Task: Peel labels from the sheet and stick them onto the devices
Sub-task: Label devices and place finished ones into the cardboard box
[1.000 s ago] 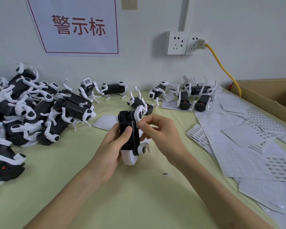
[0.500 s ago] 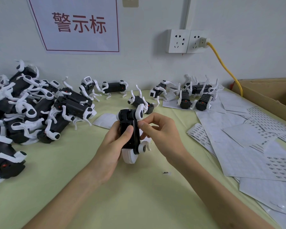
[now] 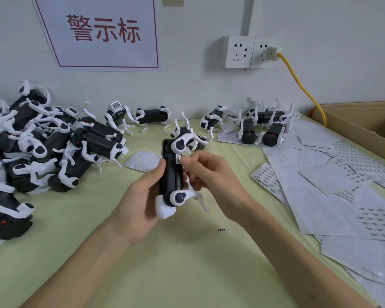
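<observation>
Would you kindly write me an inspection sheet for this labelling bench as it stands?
Surface: pale green table cover.
Job's things: held device with small label on its side; device pile at left; more devices at back; label sheets at right.
Clutter: loose label on the cover; paper slip beside the held device.
Grippers: left hand grips the held device; right hand pinches it, pressing the small label.
Cables: yellow cable from wall socket down to cardboard box.
Surroundings: printed sign on white wall.
</observation>
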